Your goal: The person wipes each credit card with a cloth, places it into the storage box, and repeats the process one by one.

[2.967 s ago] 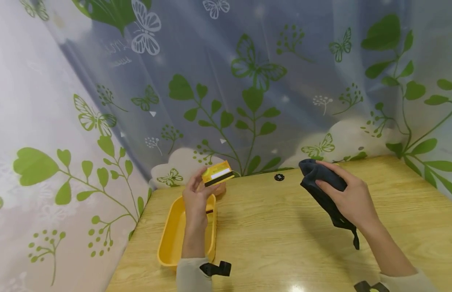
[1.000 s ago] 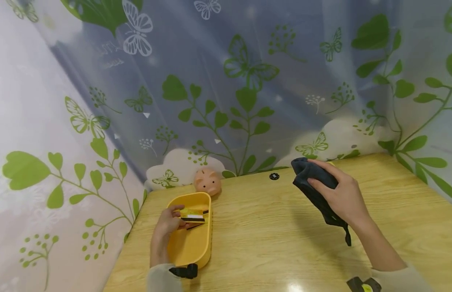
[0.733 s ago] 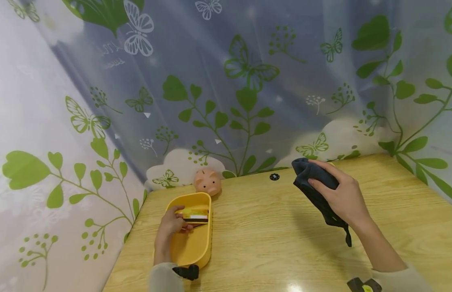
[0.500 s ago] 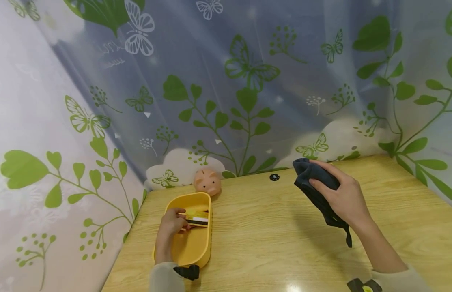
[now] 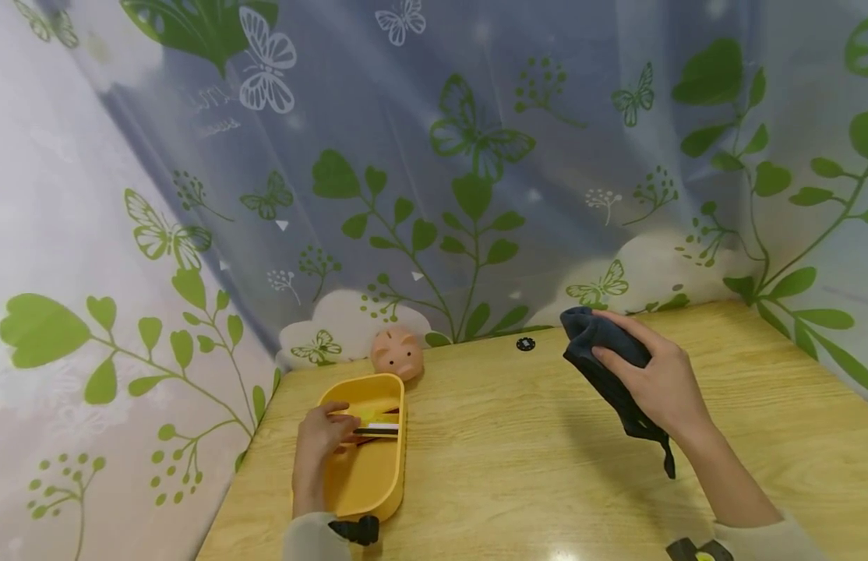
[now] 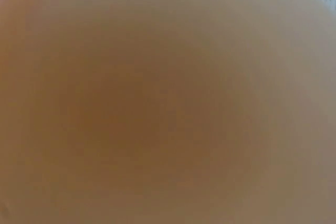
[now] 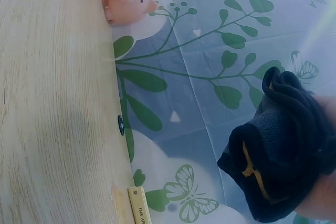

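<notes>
In the head view my left hand [image 5: 320, 444] is inside the yellow tray [image 5: 367, 491], its fingers spread at the left edge of a yellow card [image 5: 378, 428] with a white and a black stripe. The card lies over other flat pieces, partly covered by the fingers. My right hand [image 5: 661, 382] grips a soft dark blue and black cloth pouch [image 5: 605, 335] above the table, a short strap dangling below. From the right wrist, the folded pouch [image 7: 278, 145] shows a gap with something tan inside. Only a brown blur fills the left wrist view.
A pink piggy bank [image 5: 396, 354] stands just behind the tray. Against the back curtain lies a black round chip [image 5: 525, 344]. A gold-coloured bar [image 7: 138, 205] with lettering sits at the table edge in the right wrist view. Patterned curtains [image 5: 378, 93] enclose the wood-grain table [image 5: 490, 452].
My left hand has brought the yellow card from above the tray's far end down into the tray, and its fingers have loosened. The right hand still holds the pouch in place.
</notes>
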A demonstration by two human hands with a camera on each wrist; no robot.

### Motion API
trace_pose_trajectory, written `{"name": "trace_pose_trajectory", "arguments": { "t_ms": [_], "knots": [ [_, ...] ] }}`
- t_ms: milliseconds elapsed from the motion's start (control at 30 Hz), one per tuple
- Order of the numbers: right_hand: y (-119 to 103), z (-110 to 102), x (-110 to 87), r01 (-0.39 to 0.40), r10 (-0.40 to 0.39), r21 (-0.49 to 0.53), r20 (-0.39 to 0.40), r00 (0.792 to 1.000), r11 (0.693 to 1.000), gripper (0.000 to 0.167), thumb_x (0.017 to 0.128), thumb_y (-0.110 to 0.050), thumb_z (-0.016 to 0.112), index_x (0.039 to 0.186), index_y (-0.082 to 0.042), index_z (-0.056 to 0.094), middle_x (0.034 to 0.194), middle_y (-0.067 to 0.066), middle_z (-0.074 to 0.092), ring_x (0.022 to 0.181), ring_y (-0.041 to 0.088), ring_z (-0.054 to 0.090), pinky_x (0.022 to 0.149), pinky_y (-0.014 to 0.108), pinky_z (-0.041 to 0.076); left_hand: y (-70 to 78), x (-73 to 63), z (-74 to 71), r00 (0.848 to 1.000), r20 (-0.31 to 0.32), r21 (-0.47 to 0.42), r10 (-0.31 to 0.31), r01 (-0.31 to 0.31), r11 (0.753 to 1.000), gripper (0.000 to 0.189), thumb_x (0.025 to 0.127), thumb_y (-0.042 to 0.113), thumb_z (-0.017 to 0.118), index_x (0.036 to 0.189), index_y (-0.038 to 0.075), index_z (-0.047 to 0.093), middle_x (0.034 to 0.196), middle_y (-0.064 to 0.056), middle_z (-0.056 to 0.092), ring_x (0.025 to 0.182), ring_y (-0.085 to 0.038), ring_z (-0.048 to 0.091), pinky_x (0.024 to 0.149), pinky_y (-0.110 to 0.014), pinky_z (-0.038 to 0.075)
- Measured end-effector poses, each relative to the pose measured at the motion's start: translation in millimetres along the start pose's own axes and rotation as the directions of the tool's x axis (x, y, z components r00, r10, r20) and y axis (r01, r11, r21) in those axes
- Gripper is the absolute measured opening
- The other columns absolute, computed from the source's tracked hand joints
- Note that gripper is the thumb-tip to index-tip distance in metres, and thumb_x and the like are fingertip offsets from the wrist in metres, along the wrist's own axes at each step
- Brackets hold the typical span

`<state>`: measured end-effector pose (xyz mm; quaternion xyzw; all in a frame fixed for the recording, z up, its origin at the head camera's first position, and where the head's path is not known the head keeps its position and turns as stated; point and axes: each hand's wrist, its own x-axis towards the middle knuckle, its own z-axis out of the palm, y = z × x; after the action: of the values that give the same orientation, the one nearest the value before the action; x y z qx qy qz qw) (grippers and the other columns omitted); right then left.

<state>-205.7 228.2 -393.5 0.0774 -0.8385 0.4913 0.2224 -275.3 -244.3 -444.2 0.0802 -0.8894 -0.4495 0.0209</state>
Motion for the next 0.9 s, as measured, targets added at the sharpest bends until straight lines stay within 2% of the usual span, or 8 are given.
{"name": "trace_pose_trajectory", "arguments": {
  "t_ms": [200,367,500,700,900],
  "knots": [
    [0.0,-3.3,-0.5,-0.013,0.013,0.010,-0.007,1.000,1.000,0.054,0.101,-0.036,0.070,0.152,-0.028,0.056,0.150,0.021,0.055,0.112,0.046,0.065,0.071,0.023,0.056,3.8,0.7,-0.5,1.000,-0.009,0.017,-0.021,0.021,1.000,0.046,0.097,0.012,0.073,0.136,-0.008,0.062,0.111,-0.027,0.074,0.082,-0.034,0.077,0.066,-0.042,0.063],
    [0.7,-5.9,-0.9,-0.021,0.021,0.013,-0.013,1.000,1.000,0.053,0.101,-0.036,0.070,0.152,-0.031,0.055,0.151,0.020,0.054,0.114,0.047,0.064,0.072,0.020,0.054,6.8,2.2,0.9,1.000,-0.009,0.039,-0.016,0.016,0.999,0.045,0.097,0.017,0.074,0.135,-0.005,0.065,0.112,-0.027,0.074,0.086,-0.035,0.074,0.068,-0.041,0.062],
    [0.9,-7.2,-0.7,-0.016,0.016,0.010,-0.015,1.000,1.000,0.053,0.101,-0.036,0.070,0.152,-0.031,0.055,0.151,0.020,0.054,0.115,0.047,0.063,0.072,0.020,0.054,10.9,3.3,2.6,1.000,0.010,-0.012,0.011,-0.011,1.000,0.045,0.098,0.019,0.074,0.137,-0.003,0.064,0.116,-0.024,0.074,0.093,-0.037,0.074,0.073,-0.041,0.062],
    [0.7,-8.0,1.4,-0.004,0.004,0.009,-0.024,1.000,1.000,0.053,0.101,-0.036,0.070,0.152,-0.030,0.056,0.152,0.018,0.054,0.116,0.046,0.063,0.073,0.018,0.053,23.8,0.2,1.5,0.993,0.051,-0.134,0.109,-0.101,0.986,0.050,0.101,0.023,0.071,0.145,0.004,0.060,0.135,-0.025,0.066,0.113,-0.040,0.068,0.090,-0.050,0.059],
    [0.3,-11.5,2.7,0.009,-0.008,0.025,-0.040,0.999,1.000,0.052,0.101,-0.034,0.070,0.151,-0.031,0.056,0.153,0.015,0.053,0.118,0.045,0.062,0.074,0.015,0.052,53.8,-0.8,4.6,0.973,0.107,-0.186,0.202,-0.180,0.966,0.053,0.101,0.030,0.071,0.149,0.011,0.057,0.144,-0.019,0.061,0.127,-0.037,0.061,0.098,-0.050,0.056]
  ]
}}
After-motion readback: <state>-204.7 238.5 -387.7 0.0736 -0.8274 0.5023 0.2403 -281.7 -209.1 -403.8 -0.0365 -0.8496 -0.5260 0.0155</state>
